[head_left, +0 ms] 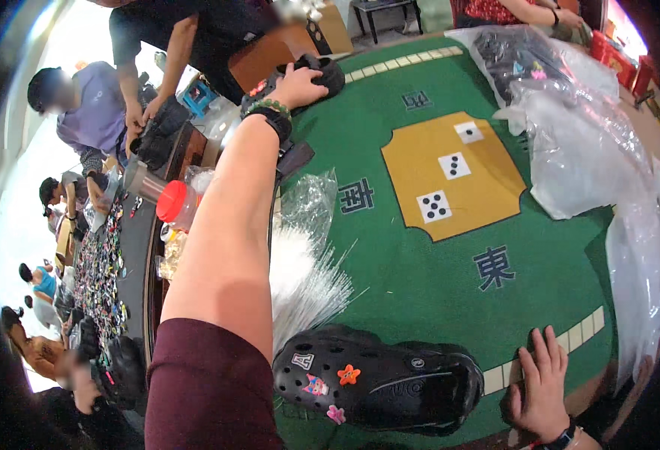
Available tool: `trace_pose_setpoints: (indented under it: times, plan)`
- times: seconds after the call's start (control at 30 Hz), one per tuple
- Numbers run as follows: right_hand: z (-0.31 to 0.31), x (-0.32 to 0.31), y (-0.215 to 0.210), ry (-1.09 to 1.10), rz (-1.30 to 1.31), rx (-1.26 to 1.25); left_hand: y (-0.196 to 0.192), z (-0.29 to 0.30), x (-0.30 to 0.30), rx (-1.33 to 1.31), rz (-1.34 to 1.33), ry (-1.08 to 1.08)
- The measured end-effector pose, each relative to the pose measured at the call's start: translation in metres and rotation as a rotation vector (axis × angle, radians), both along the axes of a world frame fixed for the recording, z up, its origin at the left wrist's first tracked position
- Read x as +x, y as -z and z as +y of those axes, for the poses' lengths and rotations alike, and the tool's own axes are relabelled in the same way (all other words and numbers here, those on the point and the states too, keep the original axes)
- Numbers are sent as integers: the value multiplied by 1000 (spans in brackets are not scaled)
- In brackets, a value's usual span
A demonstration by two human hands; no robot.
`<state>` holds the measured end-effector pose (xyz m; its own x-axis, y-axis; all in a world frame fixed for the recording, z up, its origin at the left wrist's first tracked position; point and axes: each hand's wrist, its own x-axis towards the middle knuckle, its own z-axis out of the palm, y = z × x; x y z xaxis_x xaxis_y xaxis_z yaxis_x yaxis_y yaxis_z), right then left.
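Observation:
My left arm stretches far across the green felt table (420, 300), and my left hand (298, 86) presses down on a black clog shoe (328, 73) at the table's far edge. A beaded bracelet and a dark watch sit on that wrist. My right hand (543, 390) rests flat with fingers apart on the table's near edge, holding nothing. Just left of it lies another black clog (378, 379) with several small colourful charms fixed to its toe.
A pile of thin clear plastic strips (307, 277) lies beside my left arm. Large clear plastic bags (577, 142), one holding dark shoes, fill the right side. A red-capped jar (176, 204) stands at the left edge. Other people work at tables on the left and far side.

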<state>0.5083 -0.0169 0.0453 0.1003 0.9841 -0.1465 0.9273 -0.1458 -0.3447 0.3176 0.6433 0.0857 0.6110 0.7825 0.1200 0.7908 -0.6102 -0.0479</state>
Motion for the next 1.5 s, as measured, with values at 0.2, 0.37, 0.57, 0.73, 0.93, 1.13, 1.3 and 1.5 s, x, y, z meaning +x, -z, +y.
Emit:
trace_pose_setpoints:
  times: [0.2, 0.37, 0.57, 0.73, 0.93, 1.13, 1.3, 1.5]
  plan:
    - [0, -2, -1, -9, -28, 65, 17, -26, 1, 179, -326, 64]
    - [-2, -4, -1, -11, -34, 120, -20, -111, -22, -66, -615, 97]
    - [-4, -4, 3, -52, -83, 199, -96, -211, -72, -6, -725, 283]
    - [-6, -6, 6, -55, -117, 266, -162, -317, -128, -143, -901, 403]
    - [-11, -7, 16, -81, -151, 389, -191, -459, -205, 117, -872, 470]
    - [-13, 2, 34, -125, -199, 463, -132, -592, -262, 142, -583, 688]
    - [-7, -5, 21, -116, -318, 358, -36, -650, -291, -35, -380, 714]
    - [9, -51, -59, -301, -41, 508, -7, -673, -295, -41, -582, 460]
